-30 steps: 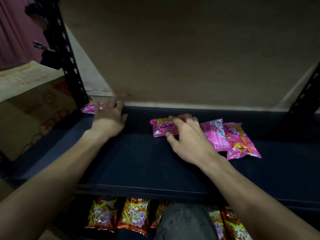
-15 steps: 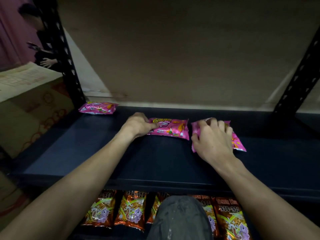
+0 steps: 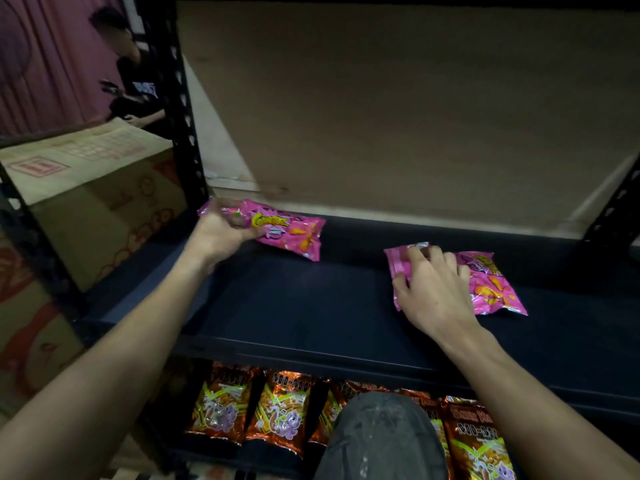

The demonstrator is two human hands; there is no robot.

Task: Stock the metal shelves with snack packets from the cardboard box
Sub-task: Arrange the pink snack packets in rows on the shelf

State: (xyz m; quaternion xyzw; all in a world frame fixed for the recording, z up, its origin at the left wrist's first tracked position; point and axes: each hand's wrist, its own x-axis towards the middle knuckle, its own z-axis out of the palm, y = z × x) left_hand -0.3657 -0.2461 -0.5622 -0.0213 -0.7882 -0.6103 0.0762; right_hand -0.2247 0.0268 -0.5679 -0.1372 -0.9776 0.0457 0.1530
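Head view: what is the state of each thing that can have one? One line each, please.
left hand: grips the end of the left pink packet.
left pink packet: held, at the back left of the shelf.
right hand: rests flat on the right pink packets.
right pink packets: lying overlapped on the shelf.
orange packets: standing in a row below the shelf.

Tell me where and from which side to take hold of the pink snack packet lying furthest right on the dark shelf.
Pinch the crimped seal on its near edge, coming from the front of the shelf. The rightmost pink packet lies flat, so its faces offer little purchase; that thin seal points toward you and is free, while the right hand hides its left part.
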